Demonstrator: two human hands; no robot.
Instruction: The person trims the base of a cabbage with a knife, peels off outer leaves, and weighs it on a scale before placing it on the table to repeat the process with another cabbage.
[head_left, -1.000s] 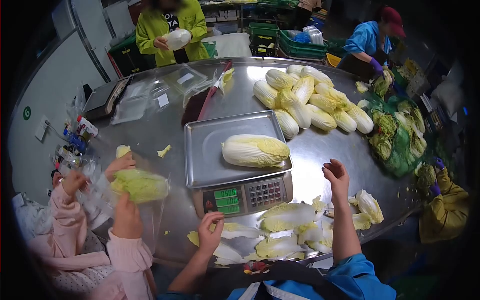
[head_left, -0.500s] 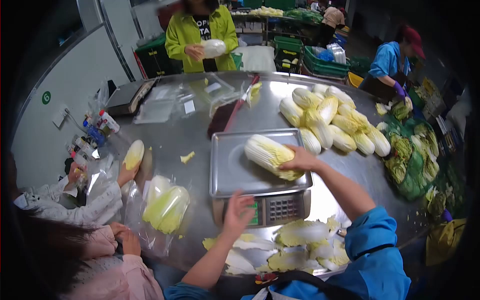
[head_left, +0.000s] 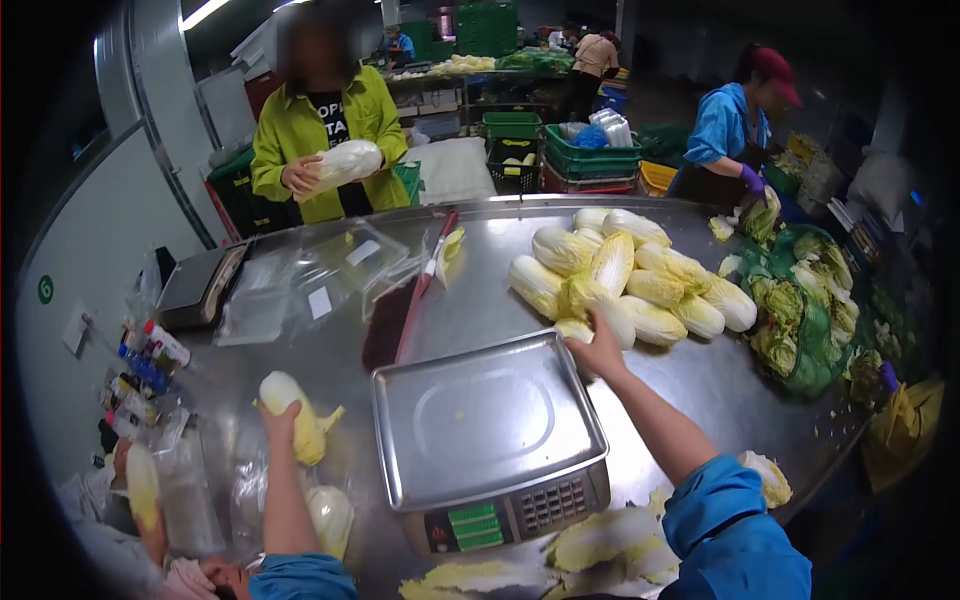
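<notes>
Two pale yellow heads: left hand (head_left: 282, 418) grips a cabbage (head_left: 308, 440) left of the scale (head_left: 490, 420); right hand (head_left: 600, 352) touches a pile cabbage (head_left: 572, 328) behind it, grip unclear. Scale's earlier load is gone.

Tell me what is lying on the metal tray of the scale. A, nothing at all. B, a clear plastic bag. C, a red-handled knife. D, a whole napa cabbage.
A: the scale tray shows only bare metal, while the left hand grips a cabbage off to its side and the right hand reaches the cabbage pile beyond it.
</notes>
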